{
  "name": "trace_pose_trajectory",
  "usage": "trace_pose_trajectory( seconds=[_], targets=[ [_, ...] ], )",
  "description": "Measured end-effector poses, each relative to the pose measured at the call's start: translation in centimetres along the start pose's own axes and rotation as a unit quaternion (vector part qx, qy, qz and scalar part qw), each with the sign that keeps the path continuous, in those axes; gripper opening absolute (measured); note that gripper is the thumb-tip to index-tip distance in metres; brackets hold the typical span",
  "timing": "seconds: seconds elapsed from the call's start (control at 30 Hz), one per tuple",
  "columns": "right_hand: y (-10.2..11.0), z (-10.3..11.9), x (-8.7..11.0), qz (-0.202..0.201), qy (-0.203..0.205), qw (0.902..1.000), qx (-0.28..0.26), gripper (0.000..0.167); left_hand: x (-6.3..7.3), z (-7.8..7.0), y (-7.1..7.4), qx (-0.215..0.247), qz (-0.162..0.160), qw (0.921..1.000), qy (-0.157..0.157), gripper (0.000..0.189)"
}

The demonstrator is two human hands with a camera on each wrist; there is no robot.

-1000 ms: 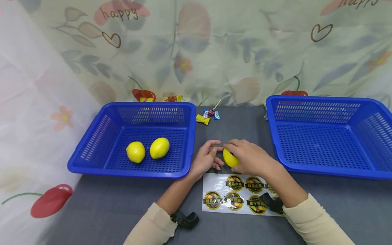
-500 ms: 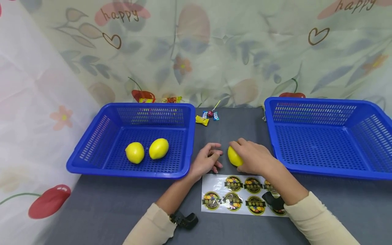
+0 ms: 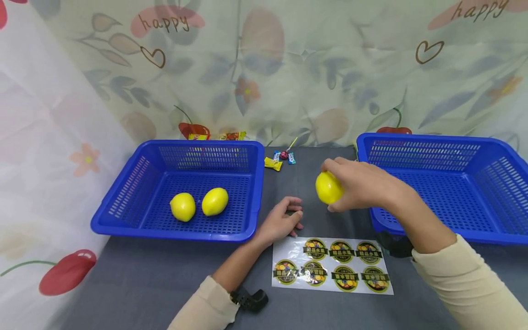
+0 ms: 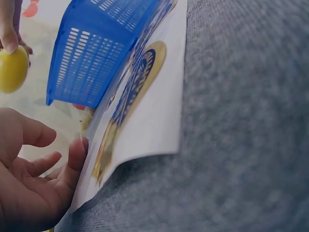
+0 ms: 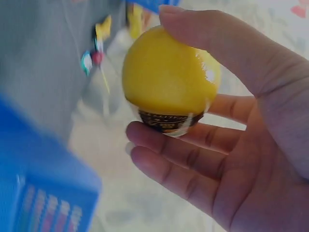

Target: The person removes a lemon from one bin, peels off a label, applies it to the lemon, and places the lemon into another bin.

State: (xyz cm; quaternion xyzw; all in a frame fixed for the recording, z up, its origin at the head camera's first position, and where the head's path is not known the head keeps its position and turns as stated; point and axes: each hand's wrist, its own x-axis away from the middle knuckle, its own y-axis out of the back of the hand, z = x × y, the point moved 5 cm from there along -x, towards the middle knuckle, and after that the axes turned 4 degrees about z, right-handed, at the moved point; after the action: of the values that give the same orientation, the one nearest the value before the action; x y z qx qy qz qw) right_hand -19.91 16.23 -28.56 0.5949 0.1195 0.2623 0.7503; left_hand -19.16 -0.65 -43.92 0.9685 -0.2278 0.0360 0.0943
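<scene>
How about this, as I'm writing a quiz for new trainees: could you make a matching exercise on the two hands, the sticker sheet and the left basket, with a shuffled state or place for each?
Things
1. Right hand
2. Sticker sheet
3. Left basket
4. Left hand

States and places
A. With a pair of lemons inside
B. Holding nothing, fingers loosely curled
C. Gripping a yellow lemon in the air
D. Lying on the grey table, bearing round labels

Right pairs: 1-C, 2-D, 3-A, 4-B

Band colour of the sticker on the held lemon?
Sticker band: black, paler lettering; right wrist view.
</scene>
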Motion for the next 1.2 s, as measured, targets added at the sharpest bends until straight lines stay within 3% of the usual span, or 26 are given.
trace_pose_trajectory(
  seconds=[0.13, 0.27, 0.4, 0.53, 0.83, 1.2],
  targets=[
    [3.4, -3.2, 0.4, -0.021, -0.022, 0.9995, -0.013, 0.071, 0.3, -0.3, -0.2, -0.037, 0.002, 0.9992, -0.013, 0.035],
    [5.3, -8.2, 0.4, -0.014, -0.063, 0.9977, -0.022, 0.076, 0.5, -0.5, -0.5, -0.067, 0.006, 0.9974, -0.027, 0.036],
    [4.8, -12.9, 0.2, 0.015, -0.104, 0.994, -0.031, 0.076, 0.6, -0.7, -0.6, -0.082, 0.008, 0.9961, -0.031, 0.037],
    [2.6, -15.7, -0.1, 0.055, -0.132, 0.9891, -0.035, 0.077, 0.6, -0.7, -0.6, -0.086, 0.007, 0.9959, -0.028, 0.037],
    [-1.5, -16.6, -1.9, 0.112, -0.135, 0.9821, -0.069, 0.077, 0.7, -0.7, -0.5, -0.093, 0.006, 0.9953, -0.023, 0.038],
    [-2.9, -16.5, -2.8, 0.092, -0.153, 0.9818, -0.065, 0.081, 0.5, -0.8, -0.3, -0.105, 0.006, 0.9942, -0.02, 0.038]
  ],
)
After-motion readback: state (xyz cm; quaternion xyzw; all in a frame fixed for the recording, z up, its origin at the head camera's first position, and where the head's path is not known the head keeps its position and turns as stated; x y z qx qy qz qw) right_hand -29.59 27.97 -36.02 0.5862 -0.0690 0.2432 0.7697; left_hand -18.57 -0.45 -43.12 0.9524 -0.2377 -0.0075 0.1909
